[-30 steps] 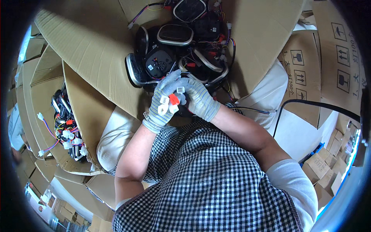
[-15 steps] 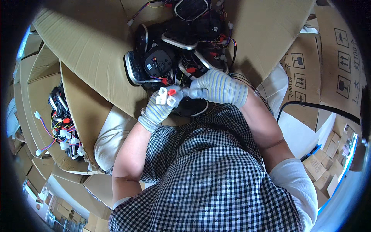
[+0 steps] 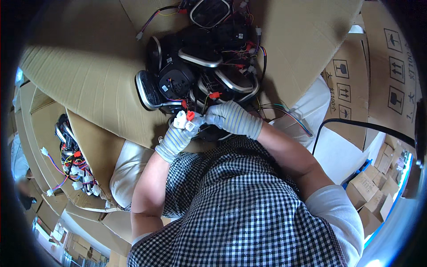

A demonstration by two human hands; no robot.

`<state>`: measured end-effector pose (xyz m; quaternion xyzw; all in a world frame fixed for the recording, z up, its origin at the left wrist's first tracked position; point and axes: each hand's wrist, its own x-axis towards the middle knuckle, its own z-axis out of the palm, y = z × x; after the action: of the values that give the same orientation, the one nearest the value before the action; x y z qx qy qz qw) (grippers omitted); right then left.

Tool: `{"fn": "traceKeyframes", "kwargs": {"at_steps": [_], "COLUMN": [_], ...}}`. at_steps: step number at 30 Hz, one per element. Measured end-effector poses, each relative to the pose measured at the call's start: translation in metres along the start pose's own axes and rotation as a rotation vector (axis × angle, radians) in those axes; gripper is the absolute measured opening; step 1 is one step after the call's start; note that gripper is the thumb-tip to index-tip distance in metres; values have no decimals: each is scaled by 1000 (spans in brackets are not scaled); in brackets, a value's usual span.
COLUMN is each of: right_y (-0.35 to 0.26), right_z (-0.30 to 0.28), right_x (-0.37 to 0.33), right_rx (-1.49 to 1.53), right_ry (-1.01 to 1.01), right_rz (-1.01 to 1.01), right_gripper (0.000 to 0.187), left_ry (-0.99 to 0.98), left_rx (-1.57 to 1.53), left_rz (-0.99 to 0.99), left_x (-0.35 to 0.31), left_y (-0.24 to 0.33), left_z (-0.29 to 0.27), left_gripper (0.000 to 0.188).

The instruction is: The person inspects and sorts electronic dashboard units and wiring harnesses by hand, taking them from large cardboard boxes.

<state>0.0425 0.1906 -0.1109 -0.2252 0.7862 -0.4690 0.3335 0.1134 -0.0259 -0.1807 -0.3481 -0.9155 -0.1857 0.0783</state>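
Note:
My left hand [image 3: 177,137], in a striped knit glove, is closed round a small bunch of white plug connectors [image 3: 179,120] and a red connector [image 3: 191,116]. Beside it my right hand [image 3: 235,119], gloved alike, has its fingertips pinched together close to the bunch. What those fingers hold is hidden. Just beyond both hands lies a heap of black round-cornered units [image 3: 177,80] with silver rims, wires and plugs, on brown cardboard. Loose thin coloured wires [image 3: 293,118] with bare-looking ends stick out to the right of my right hand.
An open carton [image 3: 95,151] at the left holds more such units with white and red plugs [image 3: 78,173]. A large printed carton [image 3: 347,84] stands at the right, with a thick black cable [image 3: 356,121] curving across it. Stacked boxes [image 3: 367,187] stand farther right.
The connectors in my left hand have tilted, and my right hand has shifted slightly left and down. Coloured wire ends now show to its right. The heap appears shifted left as the view moved.

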Motion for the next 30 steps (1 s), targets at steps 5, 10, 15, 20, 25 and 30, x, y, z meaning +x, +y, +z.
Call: {"fn": "traceKeyframes", "kwargs": {"at_steps": [5,10,15,20,25,30], "right_y": [-3,13,9,9,0,1], "right_z": [-3,4,1,3,-3,-3], "right_x": [3,1,1,1,0,-5], "right_rx": [153,-208,-81,123,232,306], "right_ry": [125,-3,-185,-176,-198,-180], "right_rz": [-144,-62,21,135,167,181], "right_gripper": [26,33,33,34,32,29], "left_ry": [-376,-624,-367,-66,-260,-440], "left_rx": [-498,-561,-604,516,-156,-615], "left_rz": [-412,-515,-199,254,-77,-444], "left_x": [13,16,-6,3,5,26], "left_y": [1,7,8,8,11,12], "left_z": [-22,-25,-24,-26,-30,-49], "left_gripper": [24,21,29,38,35,28]}}
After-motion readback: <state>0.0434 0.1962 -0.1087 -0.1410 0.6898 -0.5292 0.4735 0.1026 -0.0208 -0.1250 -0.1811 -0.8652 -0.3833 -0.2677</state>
